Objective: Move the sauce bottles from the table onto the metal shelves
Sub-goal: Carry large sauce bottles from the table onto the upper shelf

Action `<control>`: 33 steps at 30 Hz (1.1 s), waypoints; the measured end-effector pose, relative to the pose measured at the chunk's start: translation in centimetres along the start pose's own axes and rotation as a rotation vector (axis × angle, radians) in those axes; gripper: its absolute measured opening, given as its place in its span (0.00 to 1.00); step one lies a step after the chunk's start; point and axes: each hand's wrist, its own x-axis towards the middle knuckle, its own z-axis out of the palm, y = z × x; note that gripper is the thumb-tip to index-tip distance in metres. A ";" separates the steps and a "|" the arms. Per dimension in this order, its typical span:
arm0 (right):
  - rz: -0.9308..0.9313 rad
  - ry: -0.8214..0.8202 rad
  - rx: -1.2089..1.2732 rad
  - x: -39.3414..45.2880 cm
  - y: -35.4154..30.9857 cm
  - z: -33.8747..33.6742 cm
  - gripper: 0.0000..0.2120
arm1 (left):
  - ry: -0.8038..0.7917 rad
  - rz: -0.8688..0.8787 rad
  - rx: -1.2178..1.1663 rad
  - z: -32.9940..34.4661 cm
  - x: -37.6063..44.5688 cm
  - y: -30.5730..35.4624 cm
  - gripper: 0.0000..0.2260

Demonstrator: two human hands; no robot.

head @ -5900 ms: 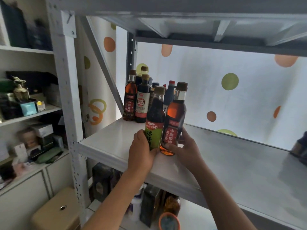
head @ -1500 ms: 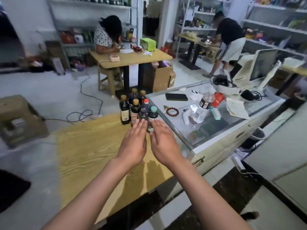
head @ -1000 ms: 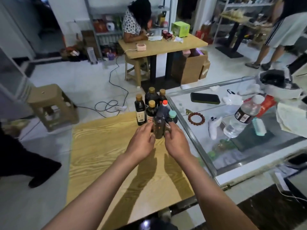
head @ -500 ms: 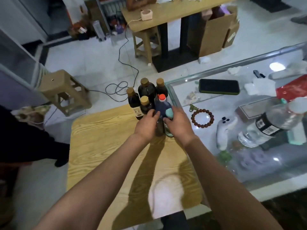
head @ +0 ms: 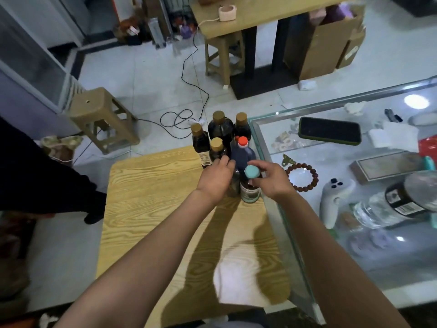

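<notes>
**Both hands on the front bottles of the cluster**

Six sauce bottles stand upright in a tight cluster at the far right corner of the wooden table (head: 151, 209), against the glass counter (head: 335, 233). The right hand (head: 272, 179) wraps its fingers around the neck of the teal-capped bottle (head: 251, 185), thumb beside the cap. The left hand (head: 216, 178) curls around the red-capped bottle (head: 243, 153), fingers partly closed on its dark body; how firm the grip is cannot be told. Four gold-capped bottles (head: 220, 131) stand just behind. A bead bracelet (head: 303, 176) and a phone (head: 329, 130) lie on the counter.
</notes>
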 end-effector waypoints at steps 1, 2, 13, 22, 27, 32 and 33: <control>0.003 -0.034 0.010 -0.1 -0.1 -0.2 0.26 | 0.004 0.006 0.019 0.0 0.0 -0.1 0.20; 0.006 -0.061 0.017 -0.2 -0.2 -0.3 0.26 | 0.001 0.008 0.026 0.0 -0.1 -0.3 0.19; 0.027 0.006 0.077 0.0 -0.1 1.5 0.27 | -0.086 -0.076 -0.088 0.5 -0.9 -0.5 0.20; -0.062 0.104 0.011 -1.0 0.5 2.3 0.20 | -0.001 -0.243 -0.446 3.5 -2.3 0.4 0.20; -0.089 0.113 -0.029 -1.0 0.6 2.2 0.19 | 0.084 -0.247 -0.602 4.1 -2.8 0.2 0.20; -0.060 0.101 0.063 -1.0 0.6 2.2 0.20 | 0.055 -0.178 -0.645 4.3 -2.7 -0.9 0.20; -0.050 0.094 0.089 -1.0 0.6 2.2 0.20 | 0.054 -0.180 -0.684 4.2 -2.7 -1.0 0.19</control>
